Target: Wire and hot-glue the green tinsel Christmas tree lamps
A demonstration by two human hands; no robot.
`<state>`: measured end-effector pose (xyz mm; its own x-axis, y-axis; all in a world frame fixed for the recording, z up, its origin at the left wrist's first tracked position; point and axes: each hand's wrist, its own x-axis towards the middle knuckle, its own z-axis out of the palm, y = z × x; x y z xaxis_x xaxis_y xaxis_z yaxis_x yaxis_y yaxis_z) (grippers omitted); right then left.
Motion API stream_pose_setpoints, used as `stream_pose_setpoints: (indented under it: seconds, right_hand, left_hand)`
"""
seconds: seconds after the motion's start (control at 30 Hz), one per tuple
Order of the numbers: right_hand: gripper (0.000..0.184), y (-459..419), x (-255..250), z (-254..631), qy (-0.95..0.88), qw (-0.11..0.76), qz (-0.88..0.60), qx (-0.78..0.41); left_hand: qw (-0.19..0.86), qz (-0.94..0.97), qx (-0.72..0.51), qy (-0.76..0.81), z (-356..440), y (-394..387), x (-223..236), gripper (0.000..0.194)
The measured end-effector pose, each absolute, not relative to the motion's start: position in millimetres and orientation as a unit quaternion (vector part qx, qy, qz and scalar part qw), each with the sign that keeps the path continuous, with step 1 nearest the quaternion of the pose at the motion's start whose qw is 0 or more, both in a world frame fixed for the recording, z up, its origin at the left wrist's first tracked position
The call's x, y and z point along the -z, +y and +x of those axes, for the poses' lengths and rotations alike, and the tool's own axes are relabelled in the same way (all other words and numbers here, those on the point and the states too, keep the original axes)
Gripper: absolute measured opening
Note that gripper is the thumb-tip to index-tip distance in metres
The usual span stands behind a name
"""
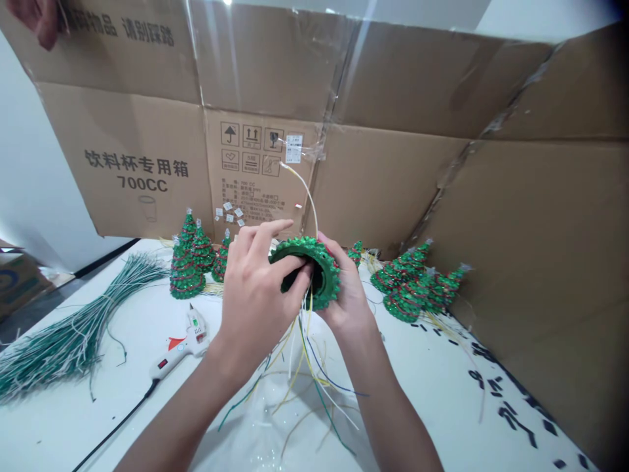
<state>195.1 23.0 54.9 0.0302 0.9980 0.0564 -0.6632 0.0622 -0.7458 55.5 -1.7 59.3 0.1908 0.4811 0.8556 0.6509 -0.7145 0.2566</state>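
Observation:
A small green Christmas tree ornament (pixel 324 278) is tipped so that its hollow, open base faces me. My right hand (pixel 350 288) wraps around it from the right and behind. Two digits of my left hand (pixel 260 278) reach into the hollow and close together there; what they pinch is hidden. The left hand's upper fingers stretch out above the rim. Thin wires (pixel 304 347) in white, yellow, blue and green hang from the opening. One white wire (pixel 309 190) curves upward behind the ornament.
Finished-looking trees (pixel 187 262) stand at the left, and more trees (pixel 417 282) cluster at the right. A glue gun (pixel 181 347) lies near a bundle of green wires (pixel 73 334). Black pieces (pixel 511 416) are scattered at right. Cardboard (pixel 393 183) walls the back; another person's hand (pixel 43 23) shows top left.

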Motion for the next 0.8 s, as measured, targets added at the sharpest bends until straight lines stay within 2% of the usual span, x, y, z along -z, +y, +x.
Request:
stream_pose_setpoints:
  seconds: [0.3, 0.47, 0.63, 0.8]
  right_hand:
    - [0.02, 22.5, -51.8, 191.1, -0.272, 0.682, -0.256, -0.628]
    - [0.02, 22.5, -55.1, 194.0, -0.286, 0.692, -0.256, -0.612]
    - [0.023, 24.4, -58.6, 200.1, -0.291, 0.693, -0.266, -0.603]
    - [0.023, 30.2, -57.4, 208.4, -0.306, 0.7, -0.271, -0.586]
  left_hand:
    - [0.046, -0.712, 0.603, -0.356, 68.8, 3.2, -48.4, 0.013]
    - [0.074, -0.712, 0.597, -0.361, 74.9, 2.7, -44.3, 0.013]
    - [0.099, -0.773, 0.503, -0.374, 70.6, -1.6, -49.6, 0.007]
    - [0.102, -0.826, 0.396, -0.387, 61.2, -7.1, -55.9, 0.015]
